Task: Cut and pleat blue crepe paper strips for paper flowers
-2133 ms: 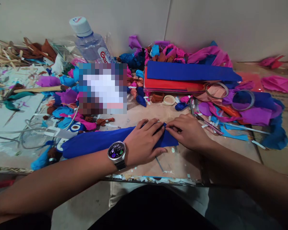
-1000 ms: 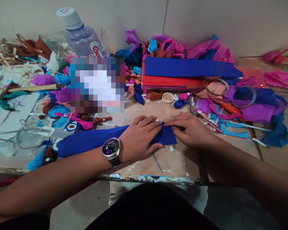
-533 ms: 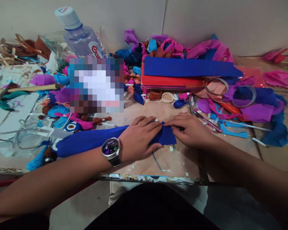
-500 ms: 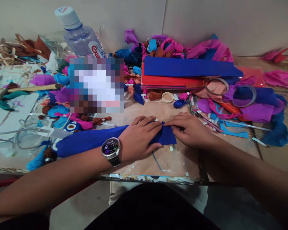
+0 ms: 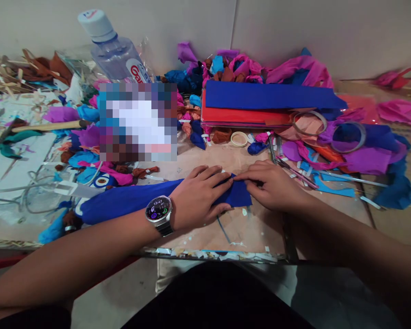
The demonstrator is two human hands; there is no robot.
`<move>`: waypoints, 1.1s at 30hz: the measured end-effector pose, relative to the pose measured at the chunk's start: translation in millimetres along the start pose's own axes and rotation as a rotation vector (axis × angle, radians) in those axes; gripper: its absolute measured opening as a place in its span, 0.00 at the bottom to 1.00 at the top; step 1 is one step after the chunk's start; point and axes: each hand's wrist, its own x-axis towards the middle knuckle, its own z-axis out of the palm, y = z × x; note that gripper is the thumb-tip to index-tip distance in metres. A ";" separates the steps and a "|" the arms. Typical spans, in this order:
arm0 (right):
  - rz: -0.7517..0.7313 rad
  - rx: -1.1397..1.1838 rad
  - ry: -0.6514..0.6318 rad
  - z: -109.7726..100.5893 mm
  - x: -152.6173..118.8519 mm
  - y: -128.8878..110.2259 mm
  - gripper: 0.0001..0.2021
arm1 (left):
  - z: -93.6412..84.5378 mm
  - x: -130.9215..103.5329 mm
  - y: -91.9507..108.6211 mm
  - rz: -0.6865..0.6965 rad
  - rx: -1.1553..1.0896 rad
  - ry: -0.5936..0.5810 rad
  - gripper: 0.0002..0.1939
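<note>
A long strip of dark blue crepe paper (image 5: pixel 133 197) lies across the front of the table. My left hand (image 5: pixel 200 198) rests flat on it, fingers stretched to the right and a watch (image 5: pixel 158 209) on the wrist. At the strip's upper edge near its right end, my right hand (image 5: pixel 270 185) has its fingers curled, with thumb and index finger at the paper. The index fingertip almost meets the fingers of my left hand. The right end of the strip spreads out flat between and below the hands.
Behind the hands lies a stack of red and blue paper (image 5: pixel 246 114), with tape rolls (image 5: pixel 348 137) to its right. A bottle (image 5: pixel 114 55) leans at the back left. Crumpled coloured paper, a white charger (image 5: pixel 75 189) with cable and wooden sticks (image 5: pixel 7 73) crowd the left. The table's front edge is close.
</note>
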 end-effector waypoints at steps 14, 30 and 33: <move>-0.012 -0.006 0.005 0.3 0.6 0.2 0.16 | 3.4 1.9 -0.7 0.024 0.013 0.038 0.31; -0.037 -0.064 0.024 1.8 -0.9 2.2 0.15 | 5.6 4.6 0.7 0.060 0.021 0.068 0.29; -0.033 -0.087 0.027 1.8 -1.3 1.4 0.15 | 6.2 5.0 2.0 0.049 0.010 0.061 0.29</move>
